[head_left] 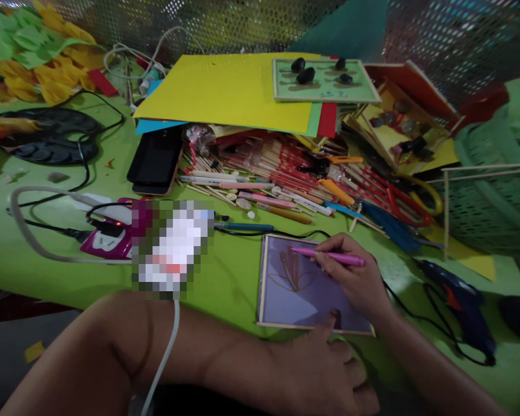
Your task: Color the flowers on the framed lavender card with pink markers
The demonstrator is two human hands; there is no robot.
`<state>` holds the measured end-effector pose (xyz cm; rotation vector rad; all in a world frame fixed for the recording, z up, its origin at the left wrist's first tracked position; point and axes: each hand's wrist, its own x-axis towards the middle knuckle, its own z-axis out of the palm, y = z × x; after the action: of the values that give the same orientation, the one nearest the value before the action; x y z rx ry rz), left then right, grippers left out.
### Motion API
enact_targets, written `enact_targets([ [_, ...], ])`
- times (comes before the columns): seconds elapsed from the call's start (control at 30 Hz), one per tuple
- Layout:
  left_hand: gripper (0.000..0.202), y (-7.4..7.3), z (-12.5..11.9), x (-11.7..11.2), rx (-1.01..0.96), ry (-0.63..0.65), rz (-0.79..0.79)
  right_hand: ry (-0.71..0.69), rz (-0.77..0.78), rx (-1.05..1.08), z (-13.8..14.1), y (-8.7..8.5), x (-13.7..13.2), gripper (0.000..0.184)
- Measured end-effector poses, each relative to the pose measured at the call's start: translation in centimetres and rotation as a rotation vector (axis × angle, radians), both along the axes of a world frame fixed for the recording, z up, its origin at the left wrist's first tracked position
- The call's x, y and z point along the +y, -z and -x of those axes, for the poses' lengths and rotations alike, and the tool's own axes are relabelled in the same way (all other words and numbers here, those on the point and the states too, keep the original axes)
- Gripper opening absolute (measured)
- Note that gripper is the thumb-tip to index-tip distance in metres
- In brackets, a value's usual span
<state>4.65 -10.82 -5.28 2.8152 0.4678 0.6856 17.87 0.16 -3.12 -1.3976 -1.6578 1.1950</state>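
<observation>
My right hand (355, 271) pinches a pink felt-tip pen (335, 256), its tip at the top of a flower drawing (292, 271). The outlined flower has two leaves below and is partly coloured in reddish pink. It is on a purple sheet (281, 309) edged with thin wooden sticks, lying on the green table. My left hand (329, 370) rests at the sheet's near edge. One of its digits stretches onto the purple surface, while the other fingers are spread and loosely bent, holding nothing.
A pixelated phone (177, 248) with a white cable lies left, beside a purple power strip (108, 237). Behind are pens, scissors (409, 205), sticks and yellow paper (225, 86). A glue gun (459, 306) and green basket (494, 196) stand right.
</observation>
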Motion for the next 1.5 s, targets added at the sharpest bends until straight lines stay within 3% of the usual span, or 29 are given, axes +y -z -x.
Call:
enact_targets([
  [1.5,0.014,0.21,-0.13,-0.08,-0.006,-0.009,0.004,0.012,0.011,0.014,0.19,-0.11,-0.05,0.016],
])
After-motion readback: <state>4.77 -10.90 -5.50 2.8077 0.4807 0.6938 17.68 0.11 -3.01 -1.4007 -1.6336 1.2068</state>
